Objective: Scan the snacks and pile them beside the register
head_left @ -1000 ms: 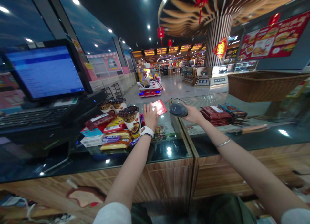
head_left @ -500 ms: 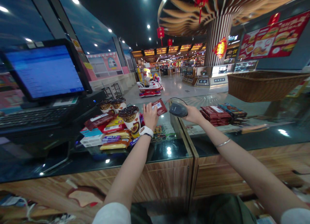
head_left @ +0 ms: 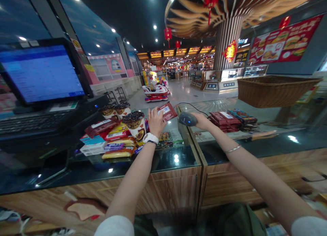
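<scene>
My left hand grips a dark red chocolate packet above the counter, its white barcode label facing up. Around a black barcode scanner my right hand is closed; the scanner head points left at the packet, a small gap apart, and a blue light shows on it. Just left of my left hand stands a Dove cup with a dark lid. Beside it lies a pile of snacks, with yellow packs, a white and blue box and a dark red packet on top.
A monitor and black keyboard stand at the left. Right of the scanner are stacked dark red packets and blue packets. A wicker basket sits farther right on the glass counter.
The packet in my left hand has tilted slightly, with its label still up. A blue light now shows on the scanner. The whole view has shifted a little to the left.
</scene>
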{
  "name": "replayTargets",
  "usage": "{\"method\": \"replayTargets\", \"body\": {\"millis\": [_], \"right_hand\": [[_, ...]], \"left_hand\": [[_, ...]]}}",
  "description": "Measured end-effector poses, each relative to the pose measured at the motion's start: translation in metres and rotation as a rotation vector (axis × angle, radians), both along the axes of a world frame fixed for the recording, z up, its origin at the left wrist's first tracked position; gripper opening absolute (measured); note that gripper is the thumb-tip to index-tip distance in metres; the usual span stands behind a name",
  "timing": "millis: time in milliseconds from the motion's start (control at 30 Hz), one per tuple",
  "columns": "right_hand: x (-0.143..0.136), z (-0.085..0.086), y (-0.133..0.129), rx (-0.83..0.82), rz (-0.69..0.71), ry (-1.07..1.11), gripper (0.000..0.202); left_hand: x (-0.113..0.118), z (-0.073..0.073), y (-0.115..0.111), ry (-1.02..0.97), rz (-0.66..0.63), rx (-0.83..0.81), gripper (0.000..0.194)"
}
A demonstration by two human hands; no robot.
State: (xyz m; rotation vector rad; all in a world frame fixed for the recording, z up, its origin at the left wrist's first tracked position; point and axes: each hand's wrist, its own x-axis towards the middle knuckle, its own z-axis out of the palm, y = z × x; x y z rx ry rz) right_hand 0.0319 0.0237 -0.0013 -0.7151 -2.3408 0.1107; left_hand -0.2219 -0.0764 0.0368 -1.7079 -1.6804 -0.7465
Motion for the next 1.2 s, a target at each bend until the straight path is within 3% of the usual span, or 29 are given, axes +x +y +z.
{"method": "replayTargets", "body": {"millis": [300,700,867,1033,1200], "right_hand": [[0.002,-0.011,0.010,-0.055,-0.097,-0.196,0.056],[0.006,-0.021,0.024,-0.025,-0.092,-0.243,0.049],[0.009,-0.018,0.020,-0.084,-0.070,-0.264,0.056],[0.012,-0.006,0.017,-0.085,-0.054,-0.096,0.064],[0.005,0.016,-0.006,0.139,-0.034,0.190,0.075]], "left_hand": [[0.002,0.000,0.001,0.009,-0.027,-0.010,0.046],[0.008,0.002,-0.001,0.010,-0.096,-0.005,0.051],[0.013,0.004,-0.005,0.059,-0.133,-0.014,0.053],[0.016,0.007,-0.009,0.080,-0.143,-0.004,0.052],[0.018,0.009,-0.010,0.056,-0.184,-0.011,0.052]]}}
